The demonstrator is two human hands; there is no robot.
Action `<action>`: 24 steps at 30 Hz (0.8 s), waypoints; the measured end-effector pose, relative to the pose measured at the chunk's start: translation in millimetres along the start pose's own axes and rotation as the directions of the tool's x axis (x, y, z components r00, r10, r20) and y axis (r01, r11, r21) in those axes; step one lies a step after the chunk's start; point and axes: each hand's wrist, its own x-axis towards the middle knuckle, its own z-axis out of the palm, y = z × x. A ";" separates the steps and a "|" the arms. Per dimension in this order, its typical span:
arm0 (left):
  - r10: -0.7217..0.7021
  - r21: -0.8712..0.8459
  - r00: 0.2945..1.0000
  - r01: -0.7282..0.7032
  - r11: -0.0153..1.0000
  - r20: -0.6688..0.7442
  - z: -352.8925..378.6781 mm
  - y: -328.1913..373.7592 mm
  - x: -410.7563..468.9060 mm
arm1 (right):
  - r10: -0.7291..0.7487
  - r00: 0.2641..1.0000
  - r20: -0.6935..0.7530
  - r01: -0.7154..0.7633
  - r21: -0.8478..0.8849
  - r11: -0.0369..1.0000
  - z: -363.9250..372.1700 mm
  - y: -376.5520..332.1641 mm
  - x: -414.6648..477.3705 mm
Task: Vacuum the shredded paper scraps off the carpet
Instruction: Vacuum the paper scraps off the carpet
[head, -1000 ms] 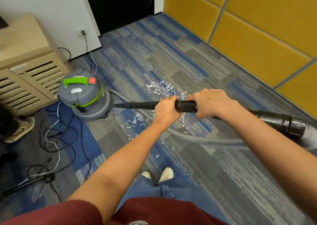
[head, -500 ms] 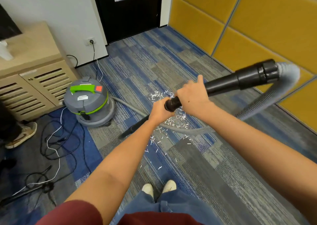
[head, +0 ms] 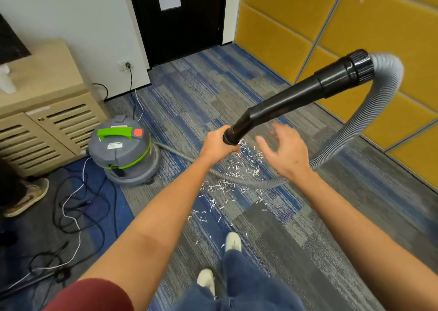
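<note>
A beige slatted cabinet (head: 47, 121) is seen at the left edge, with black and white cables (head: 71, 206) tangled on the floor below it. Just to its right, a grey canister vacuum (head: 123, 149) with a green handle is stood on the carpet (head: 308, 227).

The left arm is stretched forward from the lower left to the centre of the frame. The left hand (head: 216, 145) is wrapped in a fist round the lower end of the black wand (head: 284, 104), knuckles up. The wand is held tilted: its long axis runs from the centre of the frame up to the upper right, where its ribbed collar is joined to the grey hose (head: 369, 111). Any part of the wand below the fist is hidden.

White paper scraps (head: 237, 173) are scattered over the carpet at the centre, under and between the two hands, thinning out toward the shoes (head: 233, 240) at the bottom.

The right arm is stretched in from the lower right. The right hand (head: 286, 152) is held just beside the wand without touching it, fingers spread and loosely bent, and is blurred. The hose is looped down behind that hand and back across the carpet to the vacuum. Yellow wall panels (head: 391, 26) fill the upper right.
</note>
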 end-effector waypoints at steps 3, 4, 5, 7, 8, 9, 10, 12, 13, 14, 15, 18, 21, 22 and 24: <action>-0.009 0.011 0.997 0.010 1.000 -0.071 2.9 3.1 12.0 | 0.212 0.976 0.050 -0.215 0.372 0.903 -4.8 -14.3 36.8; -0.019 0.003 0.996 0.019 1.000 -0.092 3.5 5.0 15.3 | 0.259 0.963 0.075 -0.261 0.506 0.822 -0.8 -19.7 49.4; -0.018 0.002 0.996 0.018 1.000 -0.090 3.3 7.6 17.0 | 0.301 0.949 0.092 -0.292 0.617 0.731 3.5 -25.8 59.2; 0.011 0.038 1.000 -0.011 0.999 -0.004 -0.5 8.1 23.9 | 0.389 0.917 0.088 -0.311 0.768 0.559 17.3 -30.4 77.0; 0.028 0.078 0.998 -0.033 0.996 0.061 -4.2 5.7 28.2 | 0.416 0.905 0.093 -0.313 0.807 0.500 23.0 -30.2 84.6; 0.031 0.127 0.994 -0.044 0.991 0.107 -8.7 4.6 32.8 | 0.421 0.901 0.108 -0.317 0.825 0.467 26.0 -30.1 93.5; 0.023 0.171 0.993 -0.043 0.984 0.119 -14.3 3.6 38.4 | 0.410 0.903 0.129 -0.325 0.829 0.455 26.8 -30.7 103.4; 0.008 0.196 0.997 -0.023 0.980 0.074 -23.5 4.5 48.6 | 0.347 0.923 0.168 -0.326 0.821 0.469 25.5 -32.2 122.5; 0.008 0.194 0.999 -0.017 0.981 0.045 -27.9 7.9 52.6 | 0.309 0.934 0.180 -0.317 0.816 0.484 21.4 -35.5 132.2; 0.007 0.184 1.000 -0.011 0.983 0.024 -31.8 12.0 56.4 | 0.279 0.942 0.187 -0.310 0.804 0.507 17.3 -39.0 142.4; 0.008 0.168 1.000 -0.008 0.986 0.003 -36.6 17.4 59.8 | 0.249 0.952 0.177 -0.287 0.796 0.533 12.6 -43.2 152.4; 0.023 0.097 0.998 -0.018 0.995 -0.051 -49.4 26.7 71.8 | 0.135 0.983 0.127 -0.185 0.755 0.629 2.7 -52.3 177.5; 0.024 0.076 0.998 -0.019 0.997 -0.059 -53.4 28.1 77.9 | 0.036 0.993 0.111 -0.105 0.710 0.697 4.2 -57.6 187.1; 0.015 0.069 0.998 -0.011 0.998 -0.060 -54.2 26.0 77.6 | 0.024 0.995 0.101 -0.089 0.710 0.699 7.7 -59.8 186.8; 0.006 0.051 0.997 -0.002 0.999 -0.075 -56.6 20.5 75.1 | 0.018 0.997 0.075 -0.066 0.712 0.699 16.6 -66.5 185.7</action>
